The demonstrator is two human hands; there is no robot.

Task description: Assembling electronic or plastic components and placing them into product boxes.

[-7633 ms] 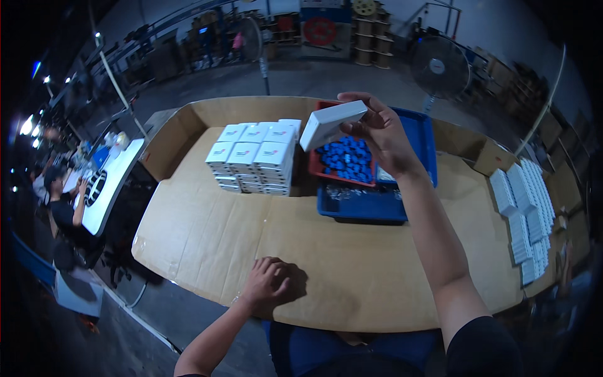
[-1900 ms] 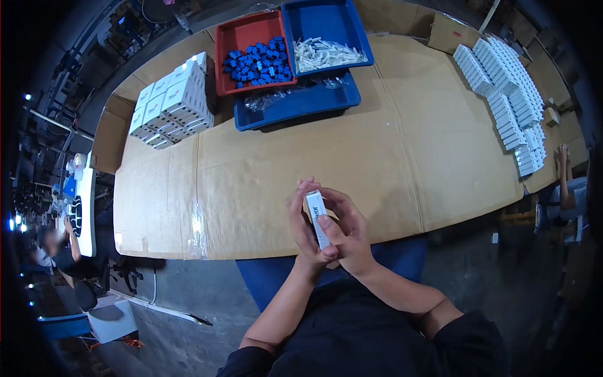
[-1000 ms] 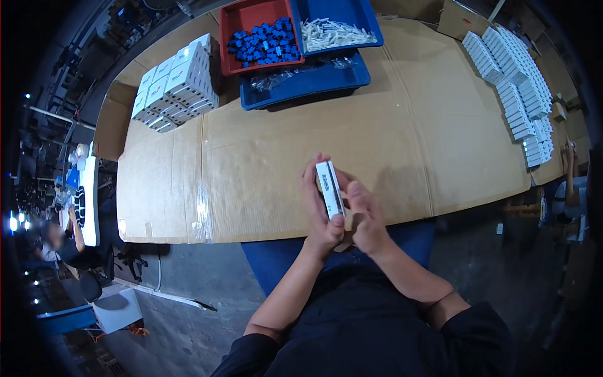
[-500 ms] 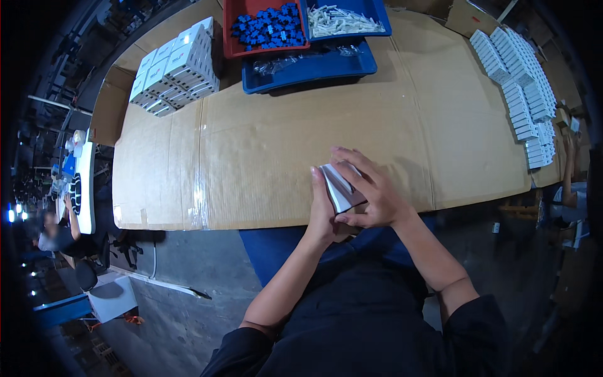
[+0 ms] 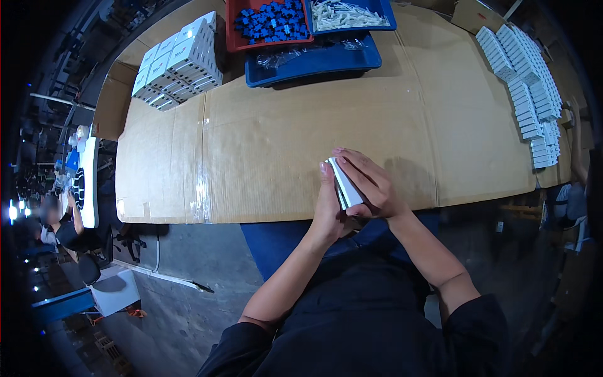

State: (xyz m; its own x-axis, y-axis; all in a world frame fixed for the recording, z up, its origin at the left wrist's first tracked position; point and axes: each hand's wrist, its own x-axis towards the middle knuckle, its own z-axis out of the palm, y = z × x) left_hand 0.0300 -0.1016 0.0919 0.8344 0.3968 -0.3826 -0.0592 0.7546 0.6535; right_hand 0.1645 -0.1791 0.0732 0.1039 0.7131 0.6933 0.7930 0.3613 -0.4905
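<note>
Close to the table's near edge, both hands grip a white rectangular box-shaped piece [image 5: 347,188] between them. My left hand [image 5: 328,204] presses against its left side, thumb pointing up along it. The fingers of my right hand [image 5: 372,186] wrap over the right side and far end. A long narrow white face of the piece points upward, with a darker gap running along its left. Its underside and most of its right side are hidden by my hands.
Brown cardboard covers the table [image 5: 276,144]. At far left stand stacked white boxes [image 5: 179,60]. A red tray [image 5: 239,44] of blue parts and a blue tray [image 5: 352,28] of white parts rest beside a lower blue tray [image 5: 314,72]. White pieces [image 5: 524,94] line the right. Another person [image 5: 69,229] sits left.
The white piece has turned in my hands, from a broad slanted face showing to a narrow face upward. My right fingers have closed in along it, and the hands are nearer together.
</note>
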